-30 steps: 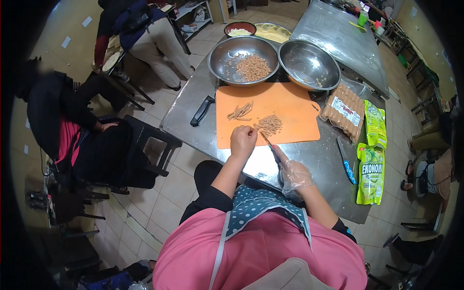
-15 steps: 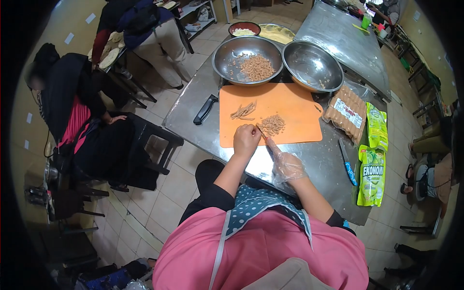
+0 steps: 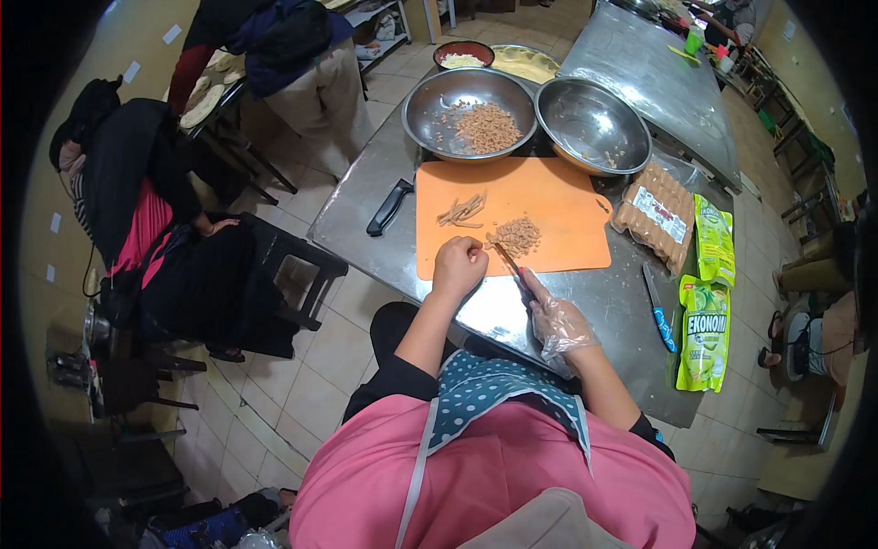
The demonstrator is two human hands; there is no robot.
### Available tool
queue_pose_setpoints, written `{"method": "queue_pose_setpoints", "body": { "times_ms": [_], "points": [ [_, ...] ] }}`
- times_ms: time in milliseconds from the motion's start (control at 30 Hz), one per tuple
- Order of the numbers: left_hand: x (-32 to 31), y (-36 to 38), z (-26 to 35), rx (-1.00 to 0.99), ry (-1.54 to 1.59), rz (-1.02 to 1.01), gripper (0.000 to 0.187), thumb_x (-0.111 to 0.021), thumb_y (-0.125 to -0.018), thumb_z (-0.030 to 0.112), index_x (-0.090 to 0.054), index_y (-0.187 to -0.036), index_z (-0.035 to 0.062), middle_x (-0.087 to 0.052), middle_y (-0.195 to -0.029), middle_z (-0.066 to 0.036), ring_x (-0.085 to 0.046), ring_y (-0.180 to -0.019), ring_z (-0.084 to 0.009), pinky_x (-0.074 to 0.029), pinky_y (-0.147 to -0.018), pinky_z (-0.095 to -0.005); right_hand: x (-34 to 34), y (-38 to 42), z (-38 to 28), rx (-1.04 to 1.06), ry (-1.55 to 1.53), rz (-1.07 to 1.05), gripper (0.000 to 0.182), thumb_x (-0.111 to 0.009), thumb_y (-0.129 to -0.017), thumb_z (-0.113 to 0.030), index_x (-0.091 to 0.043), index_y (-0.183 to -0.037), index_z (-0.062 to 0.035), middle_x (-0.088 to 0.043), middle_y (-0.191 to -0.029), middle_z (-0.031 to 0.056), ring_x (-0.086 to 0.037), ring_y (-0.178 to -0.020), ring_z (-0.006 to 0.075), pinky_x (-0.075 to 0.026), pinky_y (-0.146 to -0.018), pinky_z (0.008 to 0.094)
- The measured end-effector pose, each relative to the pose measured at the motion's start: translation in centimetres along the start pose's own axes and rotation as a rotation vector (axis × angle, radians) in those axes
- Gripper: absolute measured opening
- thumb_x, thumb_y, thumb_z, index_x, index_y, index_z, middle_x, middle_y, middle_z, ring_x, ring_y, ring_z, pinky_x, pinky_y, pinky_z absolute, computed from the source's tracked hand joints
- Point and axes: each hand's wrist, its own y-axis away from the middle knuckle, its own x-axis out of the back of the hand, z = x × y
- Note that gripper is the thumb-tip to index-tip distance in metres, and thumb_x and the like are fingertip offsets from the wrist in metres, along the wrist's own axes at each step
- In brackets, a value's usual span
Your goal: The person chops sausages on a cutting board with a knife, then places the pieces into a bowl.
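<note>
My bare left hand (image 3: 460, 266) rests at the front edge of the orange cutting board (image 3: 549, 192), its fingers curled in. Whatever they may hold is hidden. In a clear plastic glove, my right hand (image 3: 560, 322) grips a knife (image 3: 507, 260) whose blade points at a pile of small diced sausage pieces (image 3: 519, 236). The blade tip is close to my left fingertips. Farther left on the board lie several thin sausage strips (image 3: 463, 211). Behind the board, one steel bowl (image 3: 427, 128) contains more diced pieces; the other steel bowl (image 3: 585, 114) has only a few bits.
A black-handled knife (image 3: 390, 209) lies left of the board. On the right are packed sausages (image 3: 655, 218), a blue-handled knife (image 3: 659, 313) and green pouches (image 3: 704, 334). A red-brown bowl (image 3: 463, 53) stands behind. A person (image 3: 151, 206) sits at left; another (image 3: 306, 73) bends over a table.
My right hand has drawn back down and to the right with the knife, away from my left fingers. My left hand has shifted slightly left. The bending person has leaned further over.
</note>
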Motion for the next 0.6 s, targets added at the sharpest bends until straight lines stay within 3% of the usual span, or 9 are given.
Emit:
{"method": "queue_pose_setpoints", "body": {
  "times_ms": [133, 200, 400, 600],
  "points": [
    [-0.6, 0.0, -0.7, -0.063, -0.031, -0.009, 0.012, -0.061, -0.069, 0.011, -0.061, -0.067, -0.0009, -0.058, -0.066, -0.014, -0.056, -0.068, -0.0297, -0.045, -0.064, -0.0394, -0.7, -1.2, -0.4, 0.070, 0.018, 0.042, 0.055, -0.041, -0.087, -0.015, -0.024, -0.138, -0.0273, -0.058, -0.086, 0.0282, -0.058, -0.080, 0.0415, -0.043, -0.072, 0.0462],
    [-1.0, -0.1, -1.0, -0.117, -0.078, 0.046, 0.012, -0.063, -0.068, 0.011, -0.062, -0.069, -0.0009, -0.058, -0.064, -0.013, -0.058, -0.063, -0.0255, -0.046, -0.059, -0.0347, -1.0, -1.9, -0.6, 0.084, 0.083, 0.053, 0.058, -0.043, -0.085, -0.013, -0.024, -0.138, -0.0274, -0.058, -0.081, 0.0285, -0.059, -0.076, 0.0417, -0.043, -0.069, 0.0468],
    [-1.7, 0.1, -0.8, -0.143, -0.102, 0.134, 0.012, -0.063, -0.068, 0.011, -0.061, -0.065, 0.0000, -0.057, -0.063, -0.012, -0.056, -0.063, -0.0278, -0.045, -0.060, -0.0376, -1.5, -1.3, -0.6, 0.068, 0.175, 0.044, 0.061, -0.044, -0.083, -0.013, -0.022, -0.138, -0.0281, -0.057, -0.073, 0.0282, -0.059, -0.067, 0.0413, -0.043, -0.063, 0.0489],
    [-1.6, 0.1, -0.9, -0.150, -0.090, 0.121, 0.011, -0.063, -0.068, 0.011, -0.061, -0.065, -0.0002, -0.058, -0.063, -0.012, -0.056, -0.064, -0.0283, -0.045, -0.061, -0.0378, -0.7, 1.1, -0.2, 0.007, 0.122, 0.000, 0.057, -0.043, -0.086, -0.015, -0.023, -0.138, -0.0289, -0.058, -0.076, 0.0266, -0.058, -0.071, 0.0414, -0.042, -0.065, 0.0490]
  ]
}}
